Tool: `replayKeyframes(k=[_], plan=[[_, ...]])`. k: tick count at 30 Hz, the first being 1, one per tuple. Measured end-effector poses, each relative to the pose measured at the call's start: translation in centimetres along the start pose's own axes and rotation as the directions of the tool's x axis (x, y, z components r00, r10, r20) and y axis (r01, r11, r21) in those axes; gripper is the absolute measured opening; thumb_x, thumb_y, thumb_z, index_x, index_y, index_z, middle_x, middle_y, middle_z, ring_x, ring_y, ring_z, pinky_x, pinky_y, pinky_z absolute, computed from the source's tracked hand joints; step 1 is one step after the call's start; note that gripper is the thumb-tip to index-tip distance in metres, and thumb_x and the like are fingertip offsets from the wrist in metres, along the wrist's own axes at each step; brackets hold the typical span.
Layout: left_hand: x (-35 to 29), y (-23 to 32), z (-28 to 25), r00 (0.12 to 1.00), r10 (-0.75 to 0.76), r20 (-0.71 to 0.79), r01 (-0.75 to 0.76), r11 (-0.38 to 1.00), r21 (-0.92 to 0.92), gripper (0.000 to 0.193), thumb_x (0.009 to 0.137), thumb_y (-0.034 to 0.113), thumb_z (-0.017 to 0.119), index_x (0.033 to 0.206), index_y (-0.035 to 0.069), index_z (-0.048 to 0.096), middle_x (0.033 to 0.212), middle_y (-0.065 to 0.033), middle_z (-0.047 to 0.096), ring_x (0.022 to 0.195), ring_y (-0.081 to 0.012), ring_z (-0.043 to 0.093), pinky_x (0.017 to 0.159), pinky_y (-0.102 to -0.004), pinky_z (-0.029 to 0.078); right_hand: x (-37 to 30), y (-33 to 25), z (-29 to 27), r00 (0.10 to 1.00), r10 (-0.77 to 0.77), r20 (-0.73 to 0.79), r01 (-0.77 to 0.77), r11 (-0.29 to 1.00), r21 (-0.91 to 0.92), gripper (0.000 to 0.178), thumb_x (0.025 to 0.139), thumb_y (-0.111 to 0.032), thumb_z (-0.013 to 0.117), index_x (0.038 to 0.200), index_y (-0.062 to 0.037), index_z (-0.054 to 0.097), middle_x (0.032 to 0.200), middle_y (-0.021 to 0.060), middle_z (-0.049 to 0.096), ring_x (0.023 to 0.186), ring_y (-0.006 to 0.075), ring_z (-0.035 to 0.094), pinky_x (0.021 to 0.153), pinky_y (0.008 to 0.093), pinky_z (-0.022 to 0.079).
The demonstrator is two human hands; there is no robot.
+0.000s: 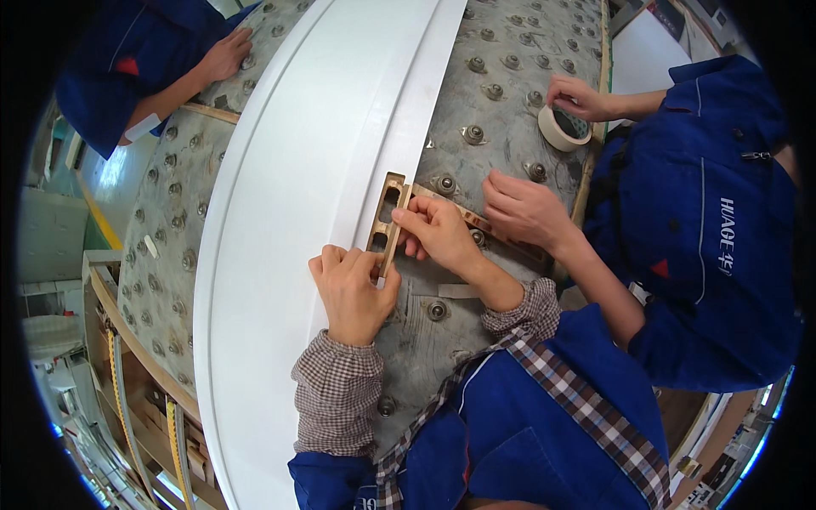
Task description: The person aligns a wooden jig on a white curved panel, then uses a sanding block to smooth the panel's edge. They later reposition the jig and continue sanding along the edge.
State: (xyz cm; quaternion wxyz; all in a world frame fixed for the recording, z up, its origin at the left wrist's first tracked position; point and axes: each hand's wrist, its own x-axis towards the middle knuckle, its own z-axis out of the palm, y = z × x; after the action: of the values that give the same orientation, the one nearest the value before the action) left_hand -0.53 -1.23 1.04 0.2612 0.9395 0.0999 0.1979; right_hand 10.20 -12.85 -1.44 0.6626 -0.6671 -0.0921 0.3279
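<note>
- A brass-coloured slotted metal template (385, 228) sits at the right-hand edge of a long white panel (285, 212), its length running roughly along that edge.
- The person's left hand (353, 293) is at the template's near end—fingers curled over, close together, thumb and forefinger closed about that end.
- The right hand (442, 234) pinches the template's right side between thumb and forefinger; the other fingers are bent beneath, partly hidden.
- A brown bar (531, 249) slants away from beside the template, passing behind the right hand; whether the two pieces touch, I cannot tell.
- Panel and bar lie over a grey worktable (501, 106) studded with metal ball rollers (473, 134).
- On the right, a co-worker's far hand (578, 98) has its fingers at the rim of a pale tape roll (554, 134).
- The same co-worker's near hand (527, 208) hangs half-curled by the bar—contact is unclear.
- At upper left, another co-worker's hand (228, 55) rests on the table beyond the panel.
</note>
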Motion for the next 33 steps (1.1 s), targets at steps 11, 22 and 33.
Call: replayKeyframes(k=[11, 22, 33], plan=[[0.1, 0.9, -0.2, 0.999, -0.029, -0.029, 0.028, 1.000, -0.013, 0.025, 0.066, 0.015, 0.067, 0.089, 0.007, 0.062, 0.074, -0.0024, 0.058, 0.073, -0.0196, 0.048, 0.073, -0.0345, 0.031, -1.6, -1.6, 0.9, 0.966, -0.260, -0.018, 0.259, 0.965, -0.038, 0.020, 0.084, -0.016, 0.061, 0.079, 0.0027, 0.057, 0.063, 0.0064, 0.061, 0.051, 0.0087, 0.057, 0.044, 0.0210, 0.043], [-1.5, 0.4, 0.1, 0.997, 0.055, -0.049, -0.073, 0.845, -0.530, 0.032, 0.091, 0.005, 0.043, 0.122, -0.003, 0.045, 0.092, -0.0099, 0.060, 0.074, -0.0104, 0.053, 0.067, -0.0212, 0.043, -6.8, -2.8, -1.0, 0.726, -0.659, 0.196, 0.671, 0.617, -0.412, 0.017, 0.081, -0.012, 0.062, 0.091, 0.0011, 0.062, 0.079, 0.0157, 0.063, 0.065, 0.0270, 0.061, 0.058, 0.0298, 0.048], [-7.8, 5.5, -3.0, 0.891, -0.426, 0.156, 0.425, 0.667, -0.612, 0.019, 0.090, 0.016, 0.052, 0.090, -0.003, 0.055, 0.059, -0.0019, 0.049, 0.054, -0.0082, 0.045, 0.050, -0.0226, 0.037, -10.4, 3.5, -4.6, 0.829, -0.501, 0.248, 0.459, 0.357, -0.814, 0.015, 0.073, -0.010, 0.065, 0.083, -0.0044, 0.055, 0.084, 0.0107, 0.053, 0.082, 0.0301, 0.053, 0.069, 0.0384, 0.044]])
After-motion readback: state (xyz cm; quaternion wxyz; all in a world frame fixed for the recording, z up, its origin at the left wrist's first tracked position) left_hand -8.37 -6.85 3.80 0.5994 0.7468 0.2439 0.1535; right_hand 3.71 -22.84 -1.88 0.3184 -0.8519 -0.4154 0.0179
